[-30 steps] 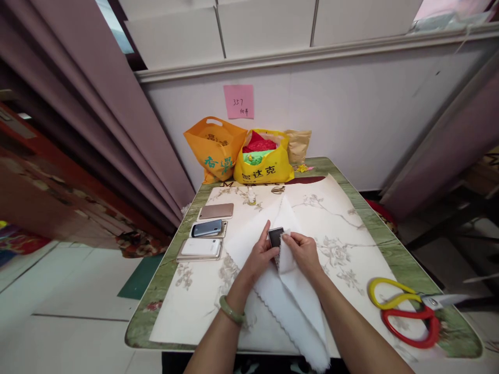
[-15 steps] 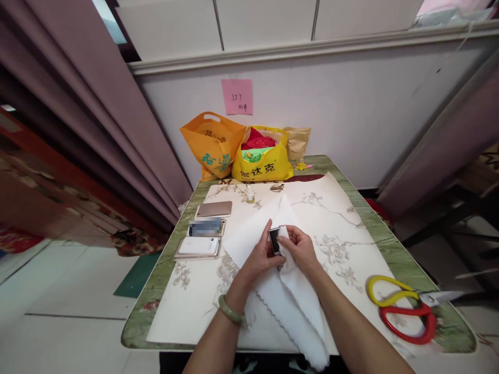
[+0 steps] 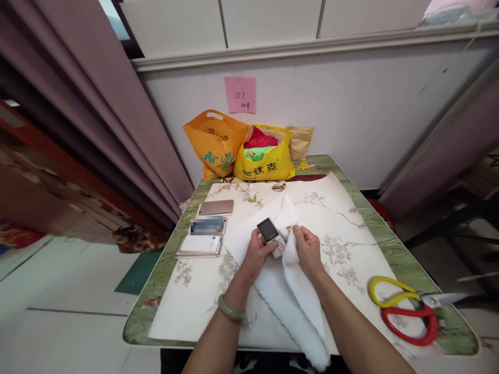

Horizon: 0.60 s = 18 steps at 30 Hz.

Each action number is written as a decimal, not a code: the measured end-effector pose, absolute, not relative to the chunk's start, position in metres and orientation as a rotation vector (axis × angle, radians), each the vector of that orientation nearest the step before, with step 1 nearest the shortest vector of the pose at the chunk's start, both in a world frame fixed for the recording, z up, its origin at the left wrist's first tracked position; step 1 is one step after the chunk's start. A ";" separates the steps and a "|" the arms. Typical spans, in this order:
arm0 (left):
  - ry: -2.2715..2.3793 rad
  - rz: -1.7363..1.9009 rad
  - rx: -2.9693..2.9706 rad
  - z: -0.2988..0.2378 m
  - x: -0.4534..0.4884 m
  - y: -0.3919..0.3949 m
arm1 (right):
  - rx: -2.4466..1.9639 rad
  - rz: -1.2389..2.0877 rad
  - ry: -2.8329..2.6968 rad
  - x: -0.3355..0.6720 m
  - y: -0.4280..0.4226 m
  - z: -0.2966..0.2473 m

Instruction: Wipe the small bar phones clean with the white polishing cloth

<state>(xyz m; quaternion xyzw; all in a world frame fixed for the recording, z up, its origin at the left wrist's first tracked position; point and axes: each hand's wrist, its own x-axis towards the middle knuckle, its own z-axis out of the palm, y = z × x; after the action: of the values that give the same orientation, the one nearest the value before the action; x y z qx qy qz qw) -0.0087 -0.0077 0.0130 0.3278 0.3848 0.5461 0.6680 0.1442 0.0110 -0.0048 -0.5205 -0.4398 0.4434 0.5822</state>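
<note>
Keypad phone (image 3: pixel 268 232), held tilted above the flower-printed sheet (image 3: pixel 171 317) on the tabletop (image 3: pixel 136 335), dark screen uncovered. The left hand (image 3: pixel 254 258) grips it: thumb across the front at the keys, other fingers round its side and back. The fingers of the right hand (image 3: pixel 311 253) pinch a fold of white cloth (image 3: pixel 307 317) close beside the phone's right side.

Progress, as I judge it: the work is midway, since phone and cloth are both in hand and neither is set down. The white phone (image 3: pixel 200 243), blurred bluish phone (image 3: pixel 206 226) and pinkish phone (image 3: pixel 216 207) lie in a column at the left, out of the hands; from where I stand, I cannot tell whether any of them is finished with.

Materials: the cloth looks soft and thick, with a zigzag edge, its tail reaching past the near edge of the tabletop. The sheet is pale and smooth, with grey blossoms. The held phone is a small flat block, its screen plain, its keys in a pale grid. The scissors (image 3: pixel 431 301) have looped yellow and red handles.
</note>
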 end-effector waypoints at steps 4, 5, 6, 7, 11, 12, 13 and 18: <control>0.907 1.225 0.650 0.014 -0.011 -0.006 | -1.093 1.090 -0.640 0.149 0.019 0.000; 0.899 1.196 0.670 0.015 -0.011 -0.006 | -1.066 1.094 -0.577 0.151 0.020 0.003; 0.889 1.169 0.697 0.016 -0.011 -0.006 | -1.044 1.093 -0.546 0.152 0.019 0.006; 0.880 1.143 0.730 0.016 -0.011 -0.006 | -1.024 1.080 -0.547 0.153 0.017 0.010; 0.855 1.064 0.880 0.020 -0.011 -0.006 | -0.949 1.051 -0.925 0.149 0.005 0.021; 0.865 1.061 0.919 0.021 -0.011 -0.006 | -0.926 1.059 -1.080 0.148 0.002 0.022; 0.881 1.065 0.959 0.022 -0.012 -0.006 | -0.911 1.052 -1.220 0.146 0.000 0.022; 0.927 1.121 1.094 0.026 -0.013 -0.007 | -1.111 0.663 -1.336 0.147 0.000 0.018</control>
<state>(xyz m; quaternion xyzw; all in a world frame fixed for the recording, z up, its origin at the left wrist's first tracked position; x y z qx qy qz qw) -0.0129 -0.0067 0.0258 0.4748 0.4019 0.4863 0.6136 0.1469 -0.0003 0.0178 -0.4787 -0.5759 0.2858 0.5979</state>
